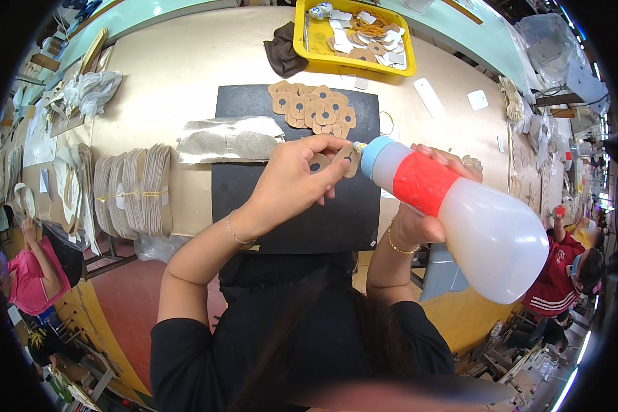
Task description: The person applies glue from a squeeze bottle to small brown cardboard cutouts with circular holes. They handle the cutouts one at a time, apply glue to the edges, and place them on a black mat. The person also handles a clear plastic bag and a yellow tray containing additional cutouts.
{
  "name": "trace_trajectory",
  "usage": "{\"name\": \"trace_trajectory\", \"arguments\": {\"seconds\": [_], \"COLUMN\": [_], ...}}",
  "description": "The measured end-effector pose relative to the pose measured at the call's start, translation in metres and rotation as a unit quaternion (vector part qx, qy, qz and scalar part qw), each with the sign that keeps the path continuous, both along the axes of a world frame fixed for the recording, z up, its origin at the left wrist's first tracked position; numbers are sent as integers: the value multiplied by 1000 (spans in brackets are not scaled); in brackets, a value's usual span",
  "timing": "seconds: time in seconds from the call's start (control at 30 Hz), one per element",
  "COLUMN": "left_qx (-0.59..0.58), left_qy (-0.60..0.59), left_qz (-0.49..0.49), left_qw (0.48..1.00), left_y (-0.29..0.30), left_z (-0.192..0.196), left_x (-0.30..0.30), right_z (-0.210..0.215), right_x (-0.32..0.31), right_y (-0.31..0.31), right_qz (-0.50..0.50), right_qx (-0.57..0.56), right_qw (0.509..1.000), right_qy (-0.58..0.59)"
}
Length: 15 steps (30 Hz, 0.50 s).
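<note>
My right hand [419, 225] is closed around a white squeeze bottle [491, 230] with a red band and a light blue cap. The bottle is tipped sideways, its nozzle pointing left at a small tan patch [351, 162]. My left hand [296, 172] pinches this patch between thumb and fingers. Another tan patch [316, 163] with a dark centre shows by the same fingers. Whether the nozzle touches the patch I cannot tell. Just beyond lies a pile of similar tan patches [323, 113] on a black mat [295, 226]. A silver metallic sheet [206, 141] rests across the mat's left side.
At the far side a yellow tray [364, 69] holds small pieces and orange bands, beside a dark cloth [283, 49]. Tied stacks of beige pieces [134, 196] stand left. White cards [429, 99] lie right. A person in pink [38, 278] and another in red [556, 275] are at either side.
</note>
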<state>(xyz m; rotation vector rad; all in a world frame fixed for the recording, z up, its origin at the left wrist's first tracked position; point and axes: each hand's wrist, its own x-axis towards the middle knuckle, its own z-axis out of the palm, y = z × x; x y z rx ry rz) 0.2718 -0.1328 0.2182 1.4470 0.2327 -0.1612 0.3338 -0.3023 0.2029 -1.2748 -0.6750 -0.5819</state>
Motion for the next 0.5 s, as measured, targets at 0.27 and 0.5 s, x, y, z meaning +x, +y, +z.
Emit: {"name": "trace_trajectory", "arguments": {"seconds": [0.27,0.5], "left_qx": [-42,42], "left_qy": [0,-22], "left_qz": [3,37], "left_qw": [999,998], "left_y": [8,3], "left_z": [-6,-3], "left_x": [3,-4], "right_z": [10,17], "right_x": [-10,-33], "right_y": [-4,-4], "right_qz": [44,-8], "right_qx": [71,-18], "right_qw": [996,997], "right_qy": [9,76]}}
